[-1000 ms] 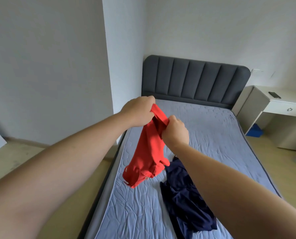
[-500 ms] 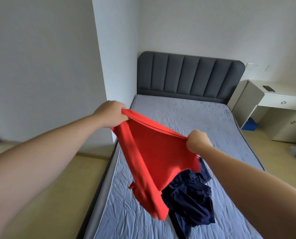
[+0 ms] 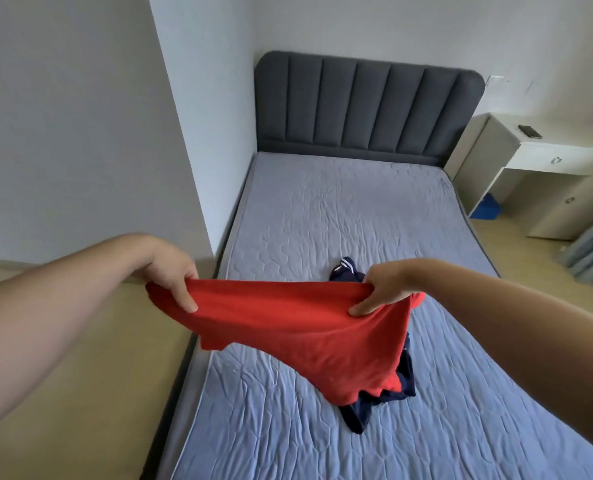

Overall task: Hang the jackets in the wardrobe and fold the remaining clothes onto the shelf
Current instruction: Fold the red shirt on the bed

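Note:
A red garment [image 3: 295, 327] is stretched wide in the air above the near half of the bed. My left hand [image 3: 170, 275] pinches its left edge, thumb on the near side. My right hand [image 3: 381, 289] grips its right edge. The lower part of the red cloth sags down and touches a crumpled dark navy garment [image 3: 374, 396] that lies on the mattress; a striped navy cuff or collar shows behind the red edge. Most of the navy garment is hidden by the red one. No wardrobe or shelf is in view.
The bed has a grey-blue quilted mattress [image 3: 340, 209] and a dark grey padded headboard [image 3: 367, 105] against the far wall. A white wall corner [image 3: 184, 133] juts out left of the bed. At the right stands a white desk [image 3: 544, 157] with a phone [image 3: 529, 131] on it.
My hands have moved apart and lowered, spreading the red garment from a bunched hanging strip into a wide sheet. The view has tilted down toward the mattress.

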